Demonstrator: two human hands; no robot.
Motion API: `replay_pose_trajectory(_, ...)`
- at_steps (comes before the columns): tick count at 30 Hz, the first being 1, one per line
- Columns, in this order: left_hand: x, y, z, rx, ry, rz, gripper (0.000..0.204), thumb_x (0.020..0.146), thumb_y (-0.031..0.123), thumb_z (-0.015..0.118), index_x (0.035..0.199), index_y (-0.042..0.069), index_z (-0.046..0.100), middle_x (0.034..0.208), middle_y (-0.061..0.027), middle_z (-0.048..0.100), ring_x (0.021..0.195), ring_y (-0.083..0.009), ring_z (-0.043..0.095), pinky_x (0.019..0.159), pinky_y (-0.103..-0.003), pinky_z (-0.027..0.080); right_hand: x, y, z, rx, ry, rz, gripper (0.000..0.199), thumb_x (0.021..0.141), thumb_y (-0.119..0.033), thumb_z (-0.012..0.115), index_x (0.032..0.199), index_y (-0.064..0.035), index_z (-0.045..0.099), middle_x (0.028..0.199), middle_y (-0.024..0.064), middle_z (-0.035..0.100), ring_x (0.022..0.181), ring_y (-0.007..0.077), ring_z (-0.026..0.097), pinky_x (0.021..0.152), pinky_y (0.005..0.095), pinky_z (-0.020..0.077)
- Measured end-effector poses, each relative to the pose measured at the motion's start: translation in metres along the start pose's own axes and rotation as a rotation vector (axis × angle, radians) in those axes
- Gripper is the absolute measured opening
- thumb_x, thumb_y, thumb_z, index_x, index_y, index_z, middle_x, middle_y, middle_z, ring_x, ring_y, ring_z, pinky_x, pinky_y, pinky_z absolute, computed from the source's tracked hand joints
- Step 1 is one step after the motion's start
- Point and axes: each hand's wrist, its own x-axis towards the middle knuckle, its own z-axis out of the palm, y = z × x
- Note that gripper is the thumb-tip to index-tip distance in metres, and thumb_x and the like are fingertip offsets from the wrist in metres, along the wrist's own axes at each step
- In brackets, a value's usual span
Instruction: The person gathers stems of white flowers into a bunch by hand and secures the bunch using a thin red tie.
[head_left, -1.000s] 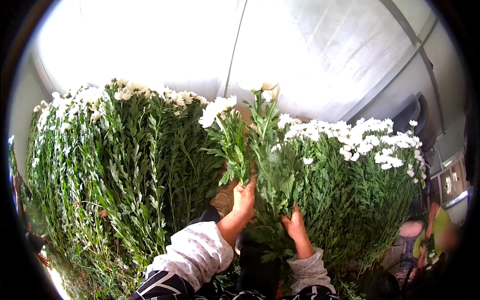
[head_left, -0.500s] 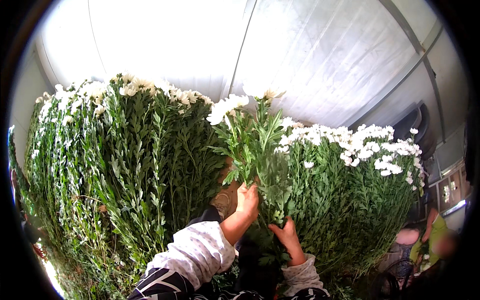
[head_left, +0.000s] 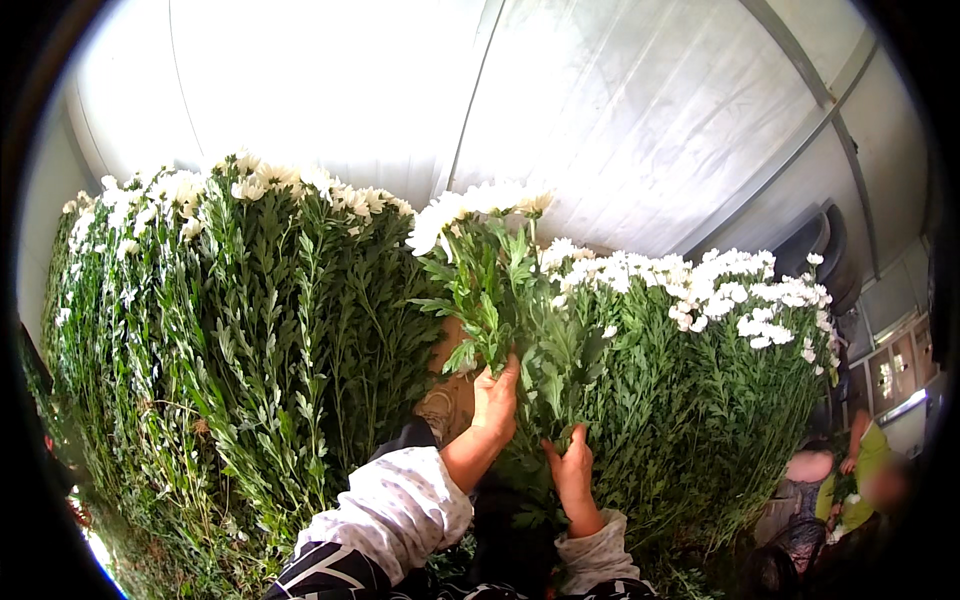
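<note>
My left hand is closed round the stems of a bunch of white chrysanthemums, held upright in front of me. White blooms top the bunch, with broad green leaves below. Lower and to the right, my right hand has its thumb and fingers closed on a leafy chrysanthemum stem of the same bunch. Foliage hides part of its fingers. A tall stack of white chrysanthemums stands to the left. Another, lower stack of white chrysanthemums stands close beside my right hand.
A pale panel wall with metal ribs rises behind the flowers. At the far right are a dark rounded tub and a person in yellow-green. Between the stacks, a brown surface and a shoe show.
My right hand has moved slightly up, its fingers now pointing more upward along the stems. The blooms in the held bunch sit closer together. My left hand keeps its grip; the view has shifted slightly.
</note>
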Motion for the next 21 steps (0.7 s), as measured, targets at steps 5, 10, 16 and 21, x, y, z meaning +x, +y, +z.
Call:
replay_pose_trajectory(5, 0.001, 0.0, 0.0, 0.059, -0.005, -0.002, 0.01, 0.078, 0.014, 0.048, 0.075, 0.006, 0.053, 0.063, -0.0032, 0.054, 0.045, -0.0099, 0.046, 0.039, -0.021, 0.036, -0.001, -0.016, 0.001, 0.008, -0.04, 0.006, 0.036, 0.068, -0.007, 0.06, 0.093, 0.0026, 0.036, 0.079, 0.0214, 0.052, 0.074, 0.0372, 0.05, 0.06, 0.0365, 0.0392)
replay_pose_trajectory(10, 0.002, 0.001, 0.0, 0.051, 0.028, 0.036, 0.007, 0.076, 0.011, 0.049, 0.076, 0.005, 0.053, 0.064, -0.0031, 0.054, 0.049, -0.0113, 0.048, 0.041, -0.022, 0.036, -0.006, 0.009, 0.002, 0.146, -0.239, 0.017, 0.058, 0.066, -0.017, 0.065, 0.106, 0.0092, 0.033, 0.087, 0.0263, 0.049, 0.079, 0.0353, 0.052, 0.062, 0.0372, 0.0425)
replay_pose_trajectory(16, -0.002, -0.002, -0.002, 0.028, 0.039, 0.017, 0.015, 0.073, 0.007, 0.056, 0.086, 0.002, 0.055, 0.081, -0.0016, 0.056, 0.069, -0.0097, 0.049, 0.06, -0.023, 0.04, -0.003, -0.029, -0.015, 0.132, -0.329, 0.027, 0.068, 0.067, -0.019, 0.064, 0.112, 0.0129, 0.024, 0.094, 0.0294, 0.047, 0.086, 0.0356, 0.05, 0.069, 0.0359, 0.0422)
replay_pose_trajectory(21, -0.012, 0.024, 0.016, 0.322, 0.193, -0.385, 0.04, 0.069, 0.024, 0.061, 0.097, 0.001, 0.045, 0.084, -0.0088, 0.052, 0.071, -0.0173, 0.049, 0.057, -0.031, 0.042, 0.001, -0.019, -0.008, 0.277, -0.262, -0.066, 0.055, 0.067, -0.011, 0.062, 0.108, 0.0068, 0.031, 0.09, 0.0229, 0.051, 0.08, 0.0316, 0.053, 0.065, 0.0328, 0.0426)
